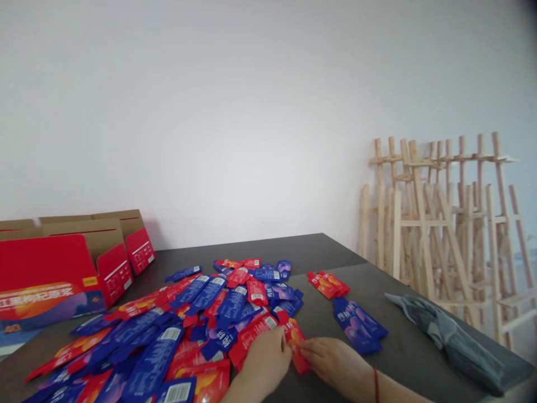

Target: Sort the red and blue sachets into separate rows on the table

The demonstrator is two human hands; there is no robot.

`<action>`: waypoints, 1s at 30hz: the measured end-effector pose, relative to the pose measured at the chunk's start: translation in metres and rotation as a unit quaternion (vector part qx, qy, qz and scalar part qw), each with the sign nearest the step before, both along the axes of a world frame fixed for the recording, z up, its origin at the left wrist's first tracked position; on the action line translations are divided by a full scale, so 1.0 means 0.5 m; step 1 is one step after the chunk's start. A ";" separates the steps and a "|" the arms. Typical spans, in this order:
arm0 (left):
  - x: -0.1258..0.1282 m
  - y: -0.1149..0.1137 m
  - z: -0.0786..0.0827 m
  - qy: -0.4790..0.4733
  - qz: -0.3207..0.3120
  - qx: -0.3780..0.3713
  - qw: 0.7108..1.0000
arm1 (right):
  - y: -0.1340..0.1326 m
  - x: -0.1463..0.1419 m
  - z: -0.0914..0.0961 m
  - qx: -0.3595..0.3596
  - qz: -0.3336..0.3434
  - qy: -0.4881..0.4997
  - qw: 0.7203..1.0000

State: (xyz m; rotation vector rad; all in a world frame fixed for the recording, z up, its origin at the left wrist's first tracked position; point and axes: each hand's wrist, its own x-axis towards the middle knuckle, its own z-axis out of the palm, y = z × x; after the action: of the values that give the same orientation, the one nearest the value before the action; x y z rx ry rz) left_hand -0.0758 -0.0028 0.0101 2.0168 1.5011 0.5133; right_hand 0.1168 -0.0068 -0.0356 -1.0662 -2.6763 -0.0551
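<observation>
A red pouch (296, 342) with an orange fruit print lies on the dark table between my hands. On its left edge, my left hand (267, 358) is closed with curled fingers, some of them hidden. My right hand (335, 361) has its fingers and thumb together on the pouch's right edge; a red cord circles that wrist. Left of my hands spreads a heap of mixed blue and red pouches (149, 358). Two overlapping blue pouches (359, 327) lie to the right, and behind them is a small set of red pouches (328, 284).
Open red cardboard boxes (46, 268) stand at the table's left side. A folded dark plastic bag (448, 338) rests near the right edge of the table (293, 252). Beyond that edge several wooden easels (423, 224) lean together by the white wall (243, 123).
</observation>
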 end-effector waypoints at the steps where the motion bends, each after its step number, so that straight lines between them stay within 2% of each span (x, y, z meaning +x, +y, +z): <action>1: 0.000 -0.006 0.003 0.029 -0.009 0.085 0.996 | -0.001 0.003 -0.004 0.002 0.001 0.000 1.000; 2: 0.002 -0.012 0.001 0.042 -0.030 0.148 0.988 | -0.004 0.004 -0.007 0.003 -0.003 0.001 1.000; 4: 0.008 -0.017 -0.016 0.054 -0.099 0.194 0.974 | -0.014 0.005 -0.010 0.008 -0.014 0.000 1.000; 6: 0.015 -0.016 -0.043 0.067 -0.164 0.181 0.967 | -0.026 0.007 -0.013 0.013 -0.021 -0.008 1.000; 8: 0.019 -0.010 -0.069 0.087 -0.189 0.153 0.966 | -0.036 0.013 -0.017 0.019 -0.016 -0.013 1.000; 11: 0.021 -0.003 -0.087 0.106 -0.188 0.133 0.967 | -0.044 0.023 -0.017 0.017 -0.001 -0.001 1.000; 16: 0.024 -0.001 -0.078 0.126 -0.197 0.111 0.966 | -0.042 0.010 0.017 -0.054 -0.032 0.015 0.998; 18: 0.025 -0.002 -0.077 0.123 -0.198 0.100 0.967 | -0.035 -0.004 0.030 -0.075 -0.070 0.035 0.994; 20: 0.026 -0.001 -0.080 0.104 -0.187 0.093 0.972 | -0.023 -0.019 0.031 -0.062 -0.126 0.063 0.988; 22: 0.029 0.004 -0.086 0.081 -0.160 0.087 0.980 | -0.009 -0.033 0.019 -0.042 -0.187 0.088 0.977; 24: 0.035 0.012 -0.094 0.065 -0.124 0.078 0.987 | 0.007 -0.045 0.003 -0.053 -0.232 0.120 0.964; 27: 0.049 0.027 -0.108 0.053 -0.083 0.083 0.992 | 0.039 -0.050 -0.006 -0.128 -0.211 0.197 0.949; 30: 0.063 0.035 -0.117 0.038 -0.069 0.124 0.989 | 0.091 -0.022 0.019 -0.179 -0.179 0.255 0.934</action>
State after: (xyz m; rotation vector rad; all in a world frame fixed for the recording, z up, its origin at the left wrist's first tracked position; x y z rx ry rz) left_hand -0.0442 0.0150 -0.0483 2.3370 1.3841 0.5978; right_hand 0.1057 0.0385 -0.0263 -1.4294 -2.0433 0.5798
